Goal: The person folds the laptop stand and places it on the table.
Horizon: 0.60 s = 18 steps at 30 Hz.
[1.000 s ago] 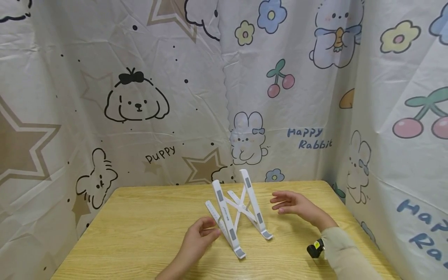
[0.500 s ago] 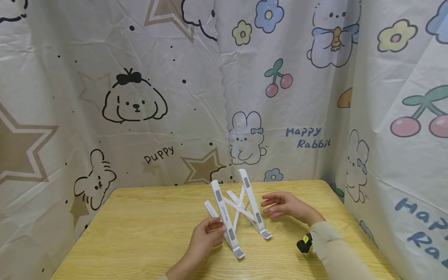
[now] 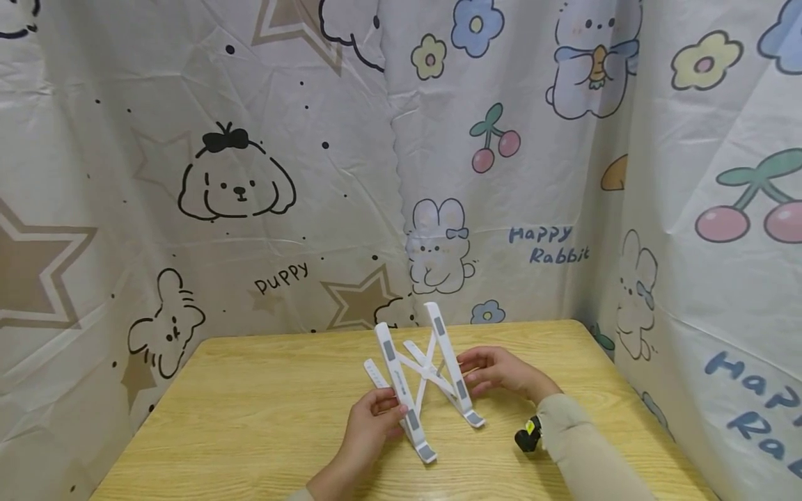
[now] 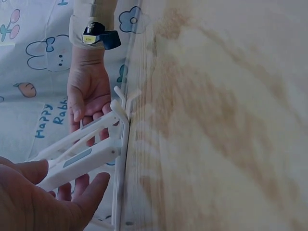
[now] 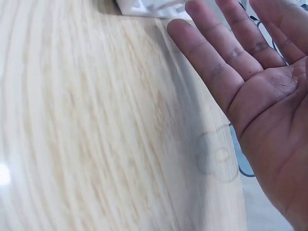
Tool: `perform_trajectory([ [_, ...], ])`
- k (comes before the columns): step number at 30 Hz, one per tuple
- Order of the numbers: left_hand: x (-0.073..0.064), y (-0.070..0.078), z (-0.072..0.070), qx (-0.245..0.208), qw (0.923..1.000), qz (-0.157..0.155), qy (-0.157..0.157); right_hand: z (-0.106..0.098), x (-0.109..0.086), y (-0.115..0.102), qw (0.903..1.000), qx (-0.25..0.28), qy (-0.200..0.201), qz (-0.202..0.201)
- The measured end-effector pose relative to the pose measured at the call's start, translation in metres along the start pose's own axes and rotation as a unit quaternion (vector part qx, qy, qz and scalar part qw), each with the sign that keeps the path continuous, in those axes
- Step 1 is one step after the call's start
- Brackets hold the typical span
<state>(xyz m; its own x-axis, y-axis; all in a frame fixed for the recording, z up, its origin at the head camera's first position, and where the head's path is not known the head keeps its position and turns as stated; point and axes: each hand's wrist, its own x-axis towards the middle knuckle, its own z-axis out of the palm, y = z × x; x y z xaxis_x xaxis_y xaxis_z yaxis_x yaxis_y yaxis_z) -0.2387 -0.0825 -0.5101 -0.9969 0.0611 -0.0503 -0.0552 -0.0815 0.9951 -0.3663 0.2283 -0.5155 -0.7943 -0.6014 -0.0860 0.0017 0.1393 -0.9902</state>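
A white folding laptop stand (image 3: 426, 372), with crossed struts and grey pads, stands unfolded on the table. My left hand (image 3: 370, 428) holds its left rail, thumb on the front face and fingers behind. In the left wrist view that rail (image 4: 89, 161) runs between the thumb and the fingers. At the right rail (image 3: 450, 358) is my right hand (image 3: 504, 372), its fingertips right by the outer side and partly hidden behind it. The right wrist view shows this hand (image 5: 269, 101) with fingers extended and slightly bent, a corner of the stand (image 5: 139, 7) beyond the fingertips.
The wood-grain table (image 3: 263, 417) reaches back to a printed curtain (image 3: 351, 209), which also hangs along both sides. A small black device (image 3: 528, 436) with a yellow label is worn at the right wrist, by the sleeve (image 3: 583, 445).
My right hand has moved left, up to the stand's right rail. My left hand has shifted right and closed its thumb and fingers about the left rail. The stand stays in place.
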Motion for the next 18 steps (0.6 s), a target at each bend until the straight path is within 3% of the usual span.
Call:
perform_trajectory([
  [7,0.004,-0.002,0.004,-0.027,0.9996,-0.008,0.008,0.006,0.006,0.002,0.9999,-0.012,0.001,0.007],
  [18,0.007,-0.002,0.003,-0.009,0.9997,-0.007,0.022,0.012,0.007,-0.001,0.9999,-0.009,0.011,0.002],
])
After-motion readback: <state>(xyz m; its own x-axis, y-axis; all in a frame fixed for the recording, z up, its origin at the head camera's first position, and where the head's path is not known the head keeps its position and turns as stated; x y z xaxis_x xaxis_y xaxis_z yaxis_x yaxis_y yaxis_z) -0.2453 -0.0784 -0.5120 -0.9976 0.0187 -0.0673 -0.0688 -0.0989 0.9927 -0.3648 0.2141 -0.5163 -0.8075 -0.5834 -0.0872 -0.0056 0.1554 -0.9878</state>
